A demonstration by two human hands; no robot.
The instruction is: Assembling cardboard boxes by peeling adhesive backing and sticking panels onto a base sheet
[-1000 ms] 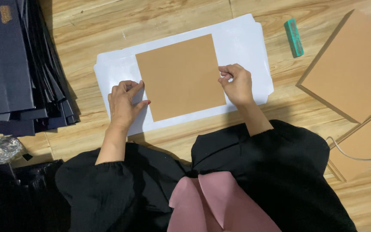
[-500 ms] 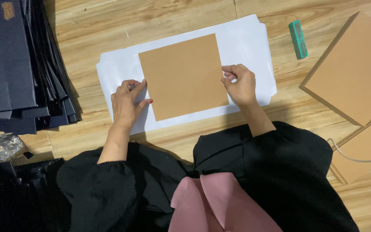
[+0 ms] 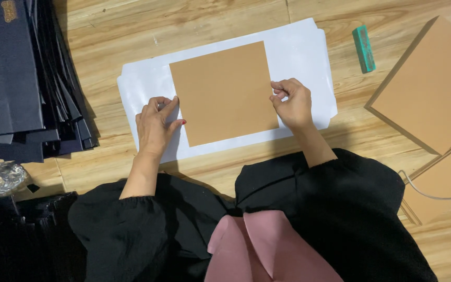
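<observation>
Brown card (image 3: pixel 224 92) lies flat on white sheet (image 3: pixel 298 49), mid-floor (image 3: pixel 194 21). Left hand (image 3: pixel 155 125) at card's 9 o'clock edge, fingers (image 3: pixel 169 106) curled loosely, touching the edge, gripping nothing. Right hand (image 3: pixel 291 102) at 3 o'clock edge, fingers bent, tips pinched at the edge. Green block (image 3: pixel 364 48) at 2 o'clock. Dark stack (image 3: pixel 16 78) at 9 o'clock; brown boards (image 3: pixel 434 89) at 3 o'clock.

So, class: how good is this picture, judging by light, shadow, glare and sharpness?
Head view: even, soft light; sharp across the brown card and white sheet; faint shadows beside the left hand and right hand; slight sheen on the dark stack, no harsh glare.
</observation>
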